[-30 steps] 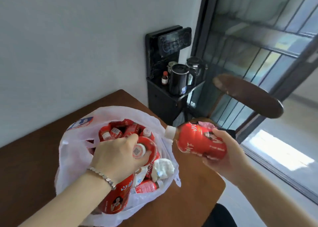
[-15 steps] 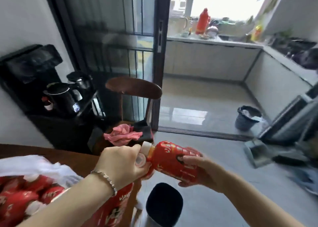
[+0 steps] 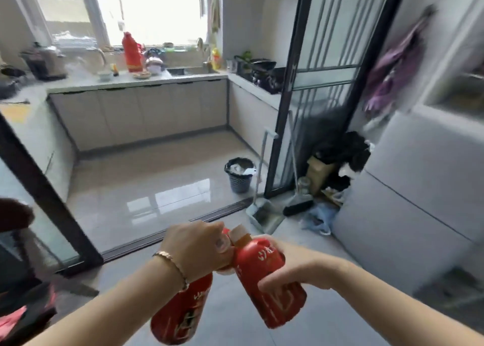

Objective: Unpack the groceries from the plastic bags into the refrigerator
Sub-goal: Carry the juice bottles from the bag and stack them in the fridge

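Observation:
My left hand grips the top of a red bottle that hangs down below my wrist. My right hand is wrapped round the body of a second red bottle with a pale cap, tilted with its neck toward my left hand. The two bottle tops touch in front of me. The grey refrigerator stands at the right with its doors closed. The plastic bag is out of view.
A kitchen lies ahead beyond a black-framed sliding door. A dark waste bin stands on the tiled floor. A dustpan, a broom and a pile of bags sit beside the refrigerator. A chair with a pink cloth is at bottom left.
My view has swung right from the table and bag to the kitchen and refrigerator. My left hand lifted a bottle out of the bag, and both bottles travel with me.

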Demonstrator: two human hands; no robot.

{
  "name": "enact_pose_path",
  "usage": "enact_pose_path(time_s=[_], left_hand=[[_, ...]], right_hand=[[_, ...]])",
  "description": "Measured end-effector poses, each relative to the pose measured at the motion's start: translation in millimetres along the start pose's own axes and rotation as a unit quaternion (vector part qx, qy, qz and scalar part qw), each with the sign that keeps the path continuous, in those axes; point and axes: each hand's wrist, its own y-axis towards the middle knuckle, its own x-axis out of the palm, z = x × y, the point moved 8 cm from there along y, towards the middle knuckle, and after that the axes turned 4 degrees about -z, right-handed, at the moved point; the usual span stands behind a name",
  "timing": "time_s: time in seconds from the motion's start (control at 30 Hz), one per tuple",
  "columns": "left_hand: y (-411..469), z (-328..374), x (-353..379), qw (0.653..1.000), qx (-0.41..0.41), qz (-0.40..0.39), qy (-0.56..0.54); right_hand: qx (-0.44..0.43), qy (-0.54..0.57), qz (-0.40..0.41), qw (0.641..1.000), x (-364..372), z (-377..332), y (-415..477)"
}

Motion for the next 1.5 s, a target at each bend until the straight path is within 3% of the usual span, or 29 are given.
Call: enact_pose_path(time_s=[0.13,0.2,0.33,0.6,0.73,0.87,1.23,1.37,1.5], left_hand=[[103,77,-24,0.997,0.068,0.013,-0.024],[159,121,-35,0.994,0.102,0.026,-0.028],[257,199,-55,0.984,0.165,0.062,-0.041],[453,343,-97,0.949,0.305,0.079,-0.035],[531,407,-125,0.925,0.365,0.1,-0.03],[608,479,-159,0.906,0.396,0.129,-0.073],[756,654,-249,0.867,0.365,0.27,-0.207],[799,709,-290,0.853,0.356,0.302,-0.233],[833,743,-315,0.846,0.361,0.311,-0.24]], right_hand=[[-0.042,0.026,0.152,0.987,-118,17,-43],[-0.078,0.014,0.262,0.962,-188,23,-66],[-0.122,-0.001,0.448,0.886,-309,33,-102],[-0.075,-0.017,0.685,0.725,-529,60,-166],[-0.052,0.015,0.717,0.695,-609,75,-190],[-0.02,0.042,0.771,0.636,-689,98,-239],[-0.05,-0.025,0.886,0.461,-896,122,-387],[-0.057,-0.031,0.897,0.438,-969,121,-425],[-0.056,-0.004,0.896,0.441,-1013,135,-442]])
